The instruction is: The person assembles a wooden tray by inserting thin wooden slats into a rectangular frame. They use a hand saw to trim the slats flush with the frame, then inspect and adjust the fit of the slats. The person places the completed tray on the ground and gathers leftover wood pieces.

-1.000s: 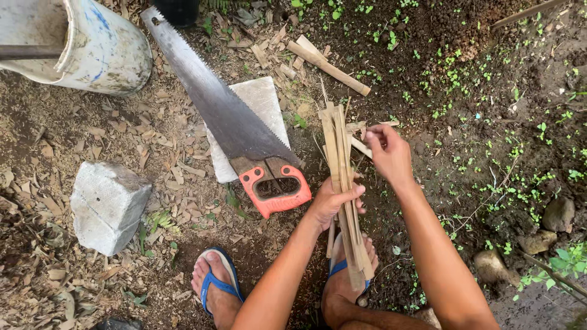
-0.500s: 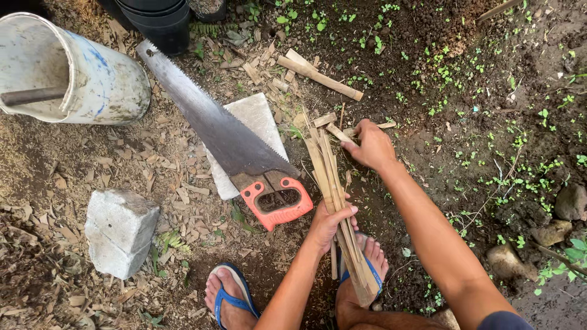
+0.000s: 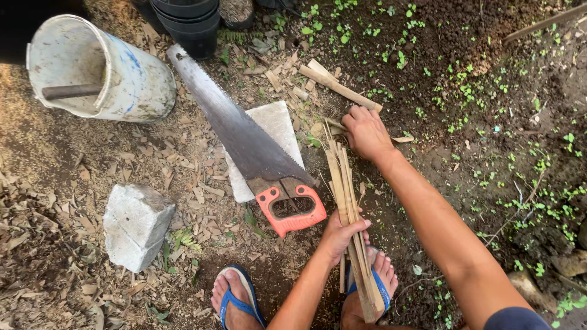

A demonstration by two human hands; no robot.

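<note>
Gripping a bundle of thin bamboo strips in the left hand, fingers wrapped tight, lower ends near a sandalled foot; right hand curled down at the bundle's top ends, whether pinching one cannot be told. Likely risks: splinters, strips sliding loose, toes close to a saw lying on a stone slab. White bucket on its side, holding a dark rod; black pots, contents unclear

No packages, labels, signs or screens anywhere around the handsaw; only bare ground, wood scraps and plain unmarked things lie here.
</note>
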